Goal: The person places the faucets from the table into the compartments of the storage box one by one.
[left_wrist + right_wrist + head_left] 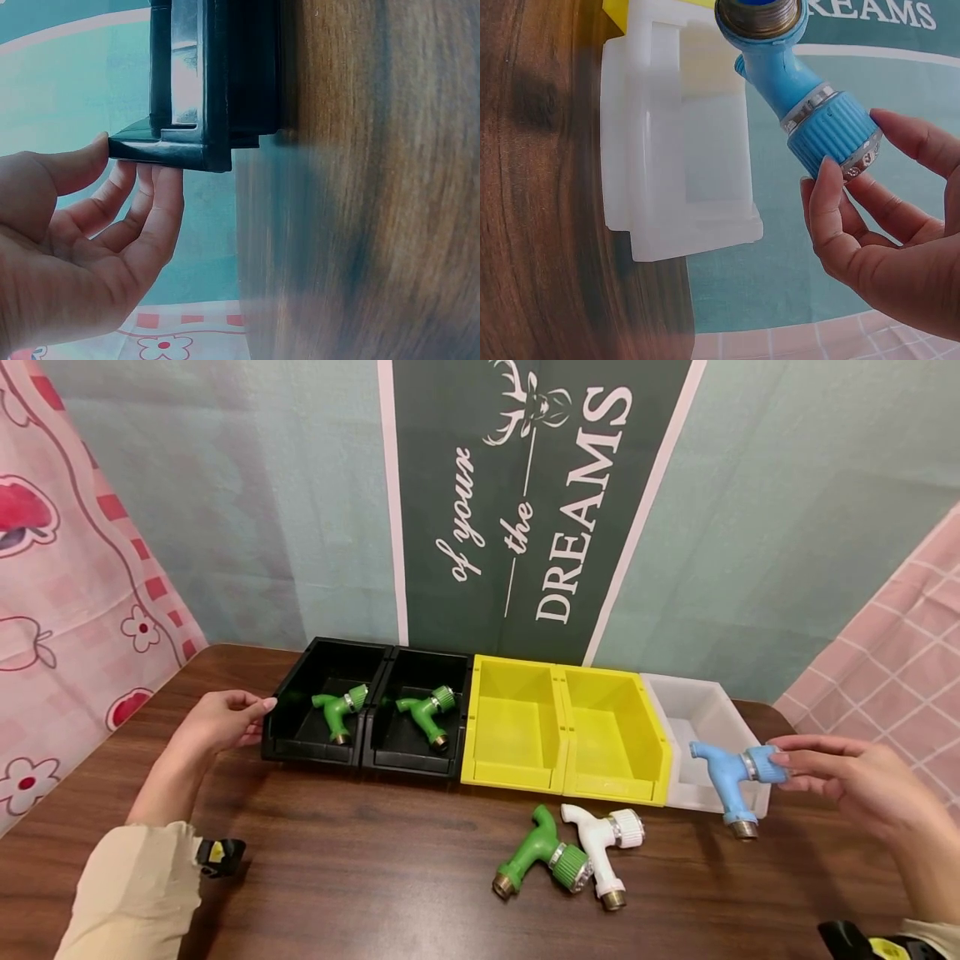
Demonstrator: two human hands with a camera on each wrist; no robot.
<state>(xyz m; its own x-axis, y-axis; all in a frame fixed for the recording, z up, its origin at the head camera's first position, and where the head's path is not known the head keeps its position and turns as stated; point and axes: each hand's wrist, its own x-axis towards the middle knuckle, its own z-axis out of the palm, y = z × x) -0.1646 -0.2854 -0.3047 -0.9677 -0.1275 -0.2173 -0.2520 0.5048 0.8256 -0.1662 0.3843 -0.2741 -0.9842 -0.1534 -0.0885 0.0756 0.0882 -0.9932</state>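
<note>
My right hand [862, 777] pinches a light blue tap [727, 774] by its ribbed knob, holding it above the front of the white bin [693, 689]. In the right wrist view the tap's threaded brass end [761, 19] points up the picture, and fingertips and thumb meet the knob [832, 135]. At the far left, my left hand [217, 722] grips the outer side of the end black bin [315, 750]. Its thumb is at the top rim [161, 150] and the fingers lie against the outer wall. One green tap [337, 710] lies inside that bin.
A second black bin [412, 762] holds another green tap [427, 714]. Two yellow bins [513, 772] join it to the white one in a row. On the wooden table [337, 868] in front, a green tap [536, 852] and a white tap [600, 843] lie together. Cloth hangs behind.
</note>
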